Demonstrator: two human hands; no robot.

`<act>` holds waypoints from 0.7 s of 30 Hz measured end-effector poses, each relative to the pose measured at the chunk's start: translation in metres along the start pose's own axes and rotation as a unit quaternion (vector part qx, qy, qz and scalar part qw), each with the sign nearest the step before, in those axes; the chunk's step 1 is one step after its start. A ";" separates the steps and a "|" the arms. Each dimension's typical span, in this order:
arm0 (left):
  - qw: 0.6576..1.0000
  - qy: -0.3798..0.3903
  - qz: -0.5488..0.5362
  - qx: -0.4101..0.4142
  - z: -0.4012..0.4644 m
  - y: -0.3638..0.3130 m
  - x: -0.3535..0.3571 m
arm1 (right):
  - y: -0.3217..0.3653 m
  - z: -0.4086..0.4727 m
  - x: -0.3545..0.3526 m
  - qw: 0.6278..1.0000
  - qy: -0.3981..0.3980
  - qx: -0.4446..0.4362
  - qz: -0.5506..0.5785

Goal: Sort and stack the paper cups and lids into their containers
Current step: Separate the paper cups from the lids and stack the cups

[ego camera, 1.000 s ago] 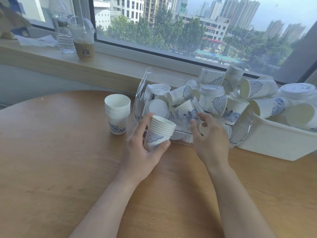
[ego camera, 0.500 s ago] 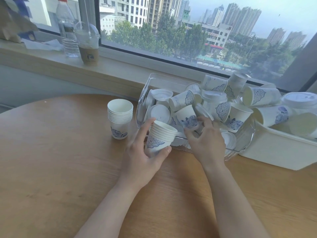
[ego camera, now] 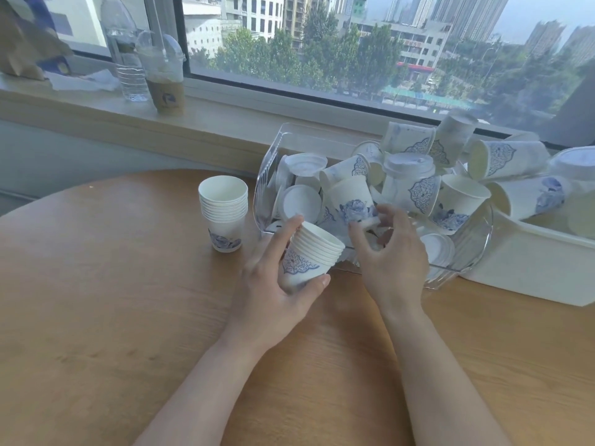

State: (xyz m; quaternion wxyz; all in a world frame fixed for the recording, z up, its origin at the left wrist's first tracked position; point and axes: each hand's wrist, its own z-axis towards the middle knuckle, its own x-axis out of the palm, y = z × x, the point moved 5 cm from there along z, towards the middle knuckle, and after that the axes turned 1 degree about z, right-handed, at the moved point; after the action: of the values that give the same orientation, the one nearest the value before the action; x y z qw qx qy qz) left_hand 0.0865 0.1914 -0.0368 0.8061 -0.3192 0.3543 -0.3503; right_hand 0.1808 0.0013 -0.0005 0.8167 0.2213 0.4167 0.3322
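My left hand (ego camera: 273, 284) grips a tilted stack of several nested white paper cups (ego camera: 310, 255) with a blue pattern, just above the table in front of the clear bin. My right hand (ego camera: 391, 252) reaches into the clear plastic bin (ego camera: 267, 175) and pinches the bottom of a single cup with a blue flower (ego camera: 352, 201), held rim away from me. The bin is heaped with loose cups and white lids (ego camera: 301, 204). A second stack of nested cups (ego camera: 223, 212) stands upright on the table to the left.
A white tub (ego camera: 531, 268) with more cups and lids adjoins the clear bin on the right. On the window sill at the back left stand a water bottle (ego camera: 127, 49) and a lidded drink cup (ego camera: 165, 75). The round wooden table (ego camera: 96, 300) spreads toward me.
My right hand has taken hold of the blue-flower cup in the bin and raised it slightly. The left hand keeps the stack in about the same place.
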 end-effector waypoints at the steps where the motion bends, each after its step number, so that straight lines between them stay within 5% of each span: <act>1: 1.000 0.002 0.002 -0.002 0.000 0.000 0.000 | 0.001 -0.003 -0.002 0.999 -0.012 0.000 0.051; 7: 1.000 0.001 -0.003 -0.009 -0.002 -0.001 -0.002 | 0.017 -0.017 0.003 0.957 0.053 -0.040 0.282; 14: 1.000 0.028 -0.005 0.015 -0.003 -0.008 0.001 | 0.024 -0.023 0.012 0.933 0.147 -0.107 0.311; 21: 0.999 0.023 0.000 0.025 -0.003 -0.008 -0.002 | 0.022 -0.022 0.013 0.932 0.156 -0.123 0.302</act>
State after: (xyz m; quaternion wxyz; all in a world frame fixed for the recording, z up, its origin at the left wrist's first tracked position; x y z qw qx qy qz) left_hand 0.0805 0.1879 -0.0315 0.8058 -0.2907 0.3635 -0.3662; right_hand 0.1607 0.0278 -0.0054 0.6234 0.1799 0.4086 0.6419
